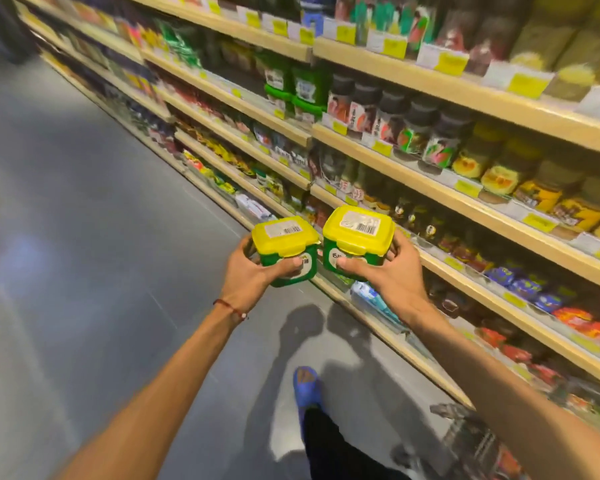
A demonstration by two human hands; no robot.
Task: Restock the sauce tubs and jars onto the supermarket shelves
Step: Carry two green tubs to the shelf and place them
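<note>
I carry two green sauce tubs with yellow lids in front of me, over the aisle floor. My left hand (248, 271) grips the left tub (286, 249) from its left side, thumb across the front label. My right hand (388, 271) grips the right tub (355, 242) from its right side. The two tubs sit side by side, almost touching, each with a barcode sticker on the lid. Matching green tubs (291, 90) stand on an upper shelf further along. Dark-lidded jars (388, 114) and yellow-labelled jars (499, 168) fill the shelf to their right.
Wooden shelves (430, 174) packed with goods run along the right side, with yellow price tags on their edges. Grey floor (84, 237) stretches to the left. My blue shoe (305, 386) and dark trouser leg are below. A wire basket or trolley (471, 441) sits at lower right.
</note>
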